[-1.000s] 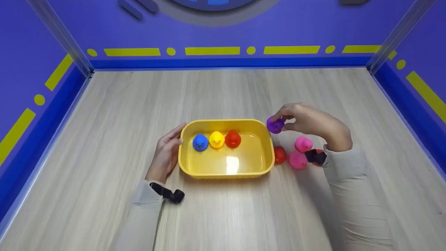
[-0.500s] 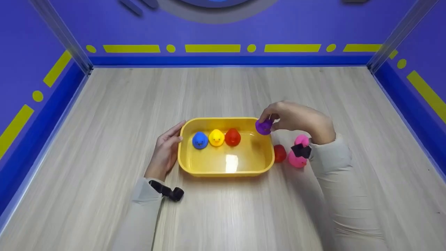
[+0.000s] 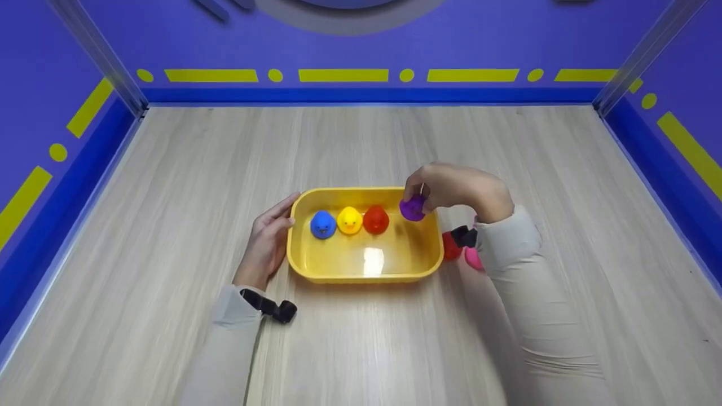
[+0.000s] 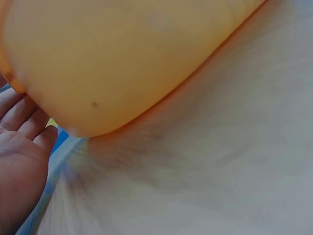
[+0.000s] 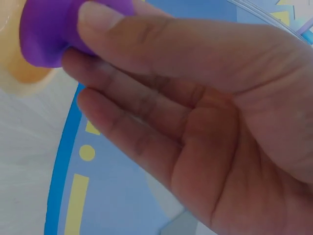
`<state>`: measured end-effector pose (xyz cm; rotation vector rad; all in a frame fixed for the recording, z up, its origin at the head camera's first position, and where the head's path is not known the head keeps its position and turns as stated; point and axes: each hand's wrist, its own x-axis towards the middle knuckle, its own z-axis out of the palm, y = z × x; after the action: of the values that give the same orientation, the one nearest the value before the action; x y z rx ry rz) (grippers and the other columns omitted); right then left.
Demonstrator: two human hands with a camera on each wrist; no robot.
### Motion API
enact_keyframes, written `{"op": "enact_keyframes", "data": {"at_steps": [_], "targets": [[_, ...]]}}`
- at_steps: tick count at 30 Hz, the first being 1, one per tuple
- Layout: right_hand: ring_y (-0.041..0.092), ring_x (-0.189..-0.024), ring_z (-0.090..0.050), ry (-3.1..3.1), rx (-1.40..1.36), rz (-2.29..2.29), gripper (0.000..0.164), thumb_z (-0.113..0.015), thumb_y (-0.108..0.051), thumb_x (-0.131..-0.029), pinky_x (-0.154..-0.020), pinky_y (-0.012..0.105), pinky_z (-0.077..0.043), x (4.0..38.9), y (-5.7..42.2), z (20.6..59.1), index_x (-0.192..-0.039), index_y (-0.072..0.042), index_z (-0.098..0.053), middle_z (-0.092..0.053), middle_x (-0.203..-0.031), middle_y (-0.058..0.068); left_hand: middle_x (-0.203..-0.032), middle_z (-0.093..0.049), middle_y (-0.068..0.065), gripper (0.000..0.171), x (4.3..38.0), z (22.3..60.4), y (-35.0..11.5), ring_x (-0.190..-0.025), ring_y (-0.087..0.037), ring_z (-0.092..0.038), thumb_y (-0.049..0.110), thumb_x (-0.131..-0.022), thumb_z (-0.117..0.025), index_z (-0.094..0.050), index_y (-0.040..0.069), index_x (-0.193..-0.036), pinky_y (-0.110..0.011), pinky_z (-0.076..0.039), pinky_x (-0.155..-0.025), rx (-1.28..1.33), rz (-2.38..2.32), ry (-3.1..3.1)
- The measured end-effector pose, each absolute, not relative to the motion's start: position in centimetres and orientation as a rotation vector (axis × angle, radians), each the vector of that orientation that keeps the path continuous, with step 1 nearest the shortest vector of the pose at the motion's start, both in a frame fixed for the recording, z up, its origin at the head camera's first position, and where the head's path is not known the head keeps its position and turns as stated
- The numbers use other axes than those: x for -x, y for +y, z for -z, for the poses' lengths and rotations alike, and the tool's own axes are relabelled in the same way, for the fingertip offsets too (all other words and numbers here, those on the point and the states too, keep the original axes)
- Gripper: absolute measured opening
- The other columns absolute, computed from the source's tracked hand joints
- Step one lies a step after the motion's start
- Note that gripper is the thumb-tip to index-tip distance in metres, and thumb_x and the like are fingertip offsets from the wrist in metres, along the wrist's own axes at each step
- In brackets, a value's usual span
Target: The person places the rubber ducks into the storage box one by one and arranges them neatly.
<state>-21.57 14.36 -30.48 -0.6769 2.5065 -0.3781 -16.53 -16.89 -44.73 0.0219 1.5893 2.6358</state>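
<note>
My right hand [image 3: 457, 189] pinches a purple rubber duck [image 3: 412, 208] between thumb and fingers, over the right end of a yellow plastic bin [image 3: 361, 279]. In the right wrist view the thumb lies across the purple duck [image 5: 46, 34], while the lower fingers extend loosely below it. Inside the bin stand a blue duck [image 3: 323, 225], a yellow duck [image 3: 350, 220] and a red duck [image 3: 376, 220] in a row. My left hand [image 3: 266, 245] rests against the bin's left side, thumb at the rim. Its fingers [image 4: 29, 120] lie fairly straight along the outer wall in the left wrist view.
Right of the bin, a red duck [image 3: 451, 247] and a pink duck [image 3: 474, 259] show partly behind the right wrist strap and sleeve. The wood-patterned table [image 3: 197, 169] is bounded by purple-blue panels [image 3: 361, 51] at the back and sides.
My right hand has carried the purple duck leftward from outside the bin's right rim to over its inside. The right sleeve now covers more of the loose ducks. My left hand stays at the bin.
</note>
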Motion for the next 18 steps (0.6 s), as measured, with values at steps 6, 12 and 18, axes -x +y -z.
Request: {"op": "enact_keyframes", "data": {"at_steps": [6,12,18], "targets": [[0.025,-0.097,-0.063,2.479,0.602,0.335,0.033,-0.069,0.004,-0.082,-0.091,0.041,-0.056,21.8,13.3,31.0,-0.111,-0.011,-0.071,-0.068,-0.11,0.008,-0.153,-0.033,-0.021,0.057,16.5,44.8,-16.8,-0.143,-0.024,-0.031,-0.01,-0.086,-0.041,-0.034,-0.011,-0.142,-0.026,-0.038,-0.111,-0.016,-2.647,1.568],[0.026,-0.096,-0.061,2.479,0.569,0.287,0.031,-0.069,0.003,-0.082,-0.09,0.041,-0.056,21.9,12.7,31.3,-0.109,-0.011,-0.071,-0.067,-0.11,0.008,-0.153,-0.032,-0.021,0.057,16.6,44.7,-16.8,-0.143,-0.025,-0.03,-0.01,-0.086,-0.041,-0.034,-0.011,-0.142,-0.026,-0.038,-0.11,-0.009,-2.636,1.586],[0.026,-0.096,-0.06,2.451,0.53,0.278,0.03,-0.07,0.001,-0.082,-0.09,0.04,-0.057,22.2,12.2,31.7,-0.109,-0.011,-0.07,-0.066,-0.11,0.009,-0.153,-0.034,-0.02,0.057,16.6,44.6,-16.8,-0.142,-0.023,-0.033,-0.01,-0.086,-0.04,-0.035,-0.011,-0.142,-0.028,-0.038,-0.111,-0.004,-2.634,1.572]]}}
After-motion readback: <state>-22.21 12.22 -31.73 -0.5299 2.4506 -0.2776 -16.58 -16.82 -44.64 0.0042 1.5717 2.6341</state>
